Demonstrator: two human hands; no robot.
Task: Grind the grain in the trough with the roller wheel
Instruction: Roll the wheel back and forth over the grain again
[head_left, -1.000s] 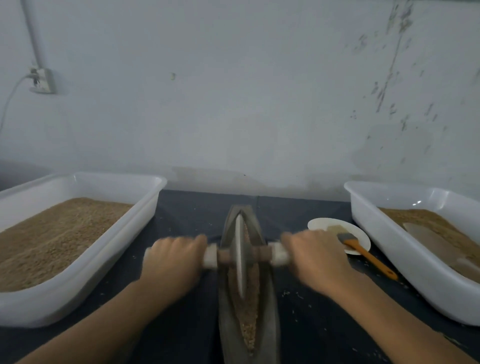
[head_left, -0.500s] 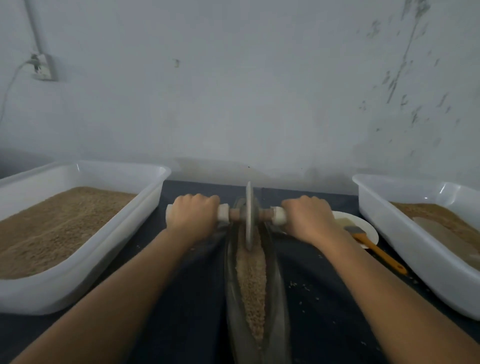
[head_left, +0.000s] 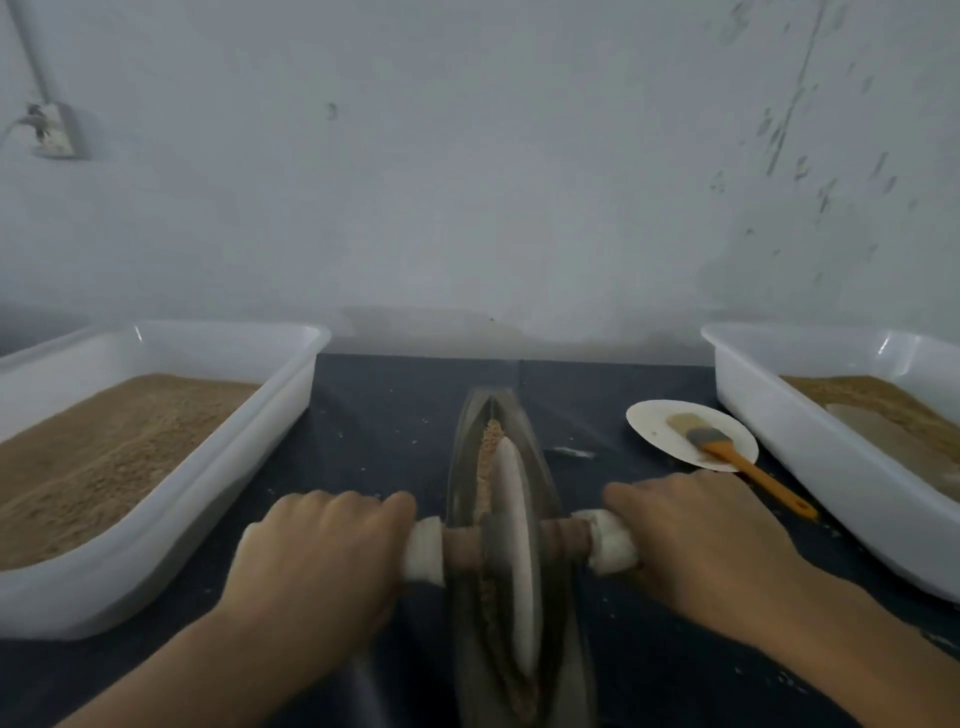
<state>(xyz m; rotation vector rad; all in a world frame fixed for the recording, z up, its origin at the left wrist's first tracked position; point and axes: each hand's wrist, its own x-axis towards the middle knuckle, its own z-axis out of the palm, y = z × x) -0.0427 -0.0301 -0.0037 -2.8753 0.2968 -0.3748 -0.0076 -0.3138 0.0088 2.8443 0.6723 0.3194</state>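
Grip, both hands: left hand (head_left: 317, 561) and right hand (head_left: 711, 551) each curl round a white-wrapped end of the axle (head_left: 563, 535) that runs through the wheel (head_left: 511, 540); fingers closed on the wraps, knuckles up.

Wheel: pale disc, upright on edge, seated in the slot of the trough (head_left: 460, 499), at about the trough's middle.

Trough: narrow, boat-shaped, dark, lying lengthwise away from the person on the dark surface (head_left: 379, 415).

Grain (head_left: 488, 447): heaped in the far part of the slot, with more visible near the wheel's foot; stray flecks lie on the surface either side.

Nearby: left tub (head_left: 249, 457) filled with brown grain; right tub (head_left: 779, 447), partly filled; plate (head_left: 660, 421) with a brush (head_left: 727, 452) resting across it, near the right hand.

Risks, as judged:
- Uneven push from one hand likely tilts the wheel, so it rides up the wall and leaves the slot.
- Too long a stroke may shove the far heap over the tip and spill it.
- A wide right elbow could knock the brush handle.
- Hard pressure may shift the trough.
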